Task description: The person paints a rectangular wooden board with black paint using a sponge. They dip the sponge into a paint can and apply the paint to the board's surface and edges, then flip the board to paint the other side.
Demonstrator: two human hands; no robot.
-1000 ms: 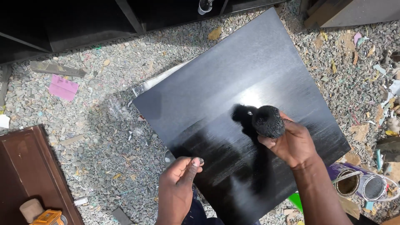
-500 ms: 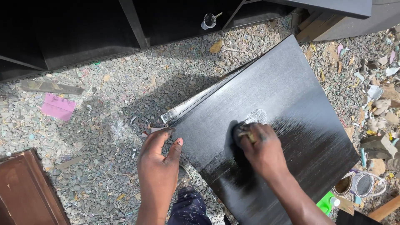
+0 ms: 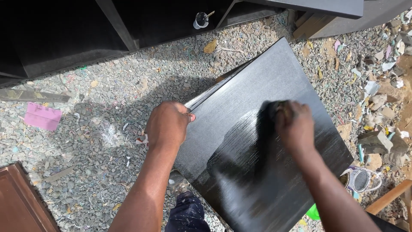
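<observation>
Black panel: propped tilted over the gravel ground, near edge low, far corner raised. Left hand: clamped on the panel's left edge. Right hand: closed on a dark pad, apparently a cloth or sponge, pressed to the wet coat. Risks: the panel could be slid off its rest by hard rubbing; grit could be picked up; streaks could be left. Far: a small jar with a stick.
</observation>
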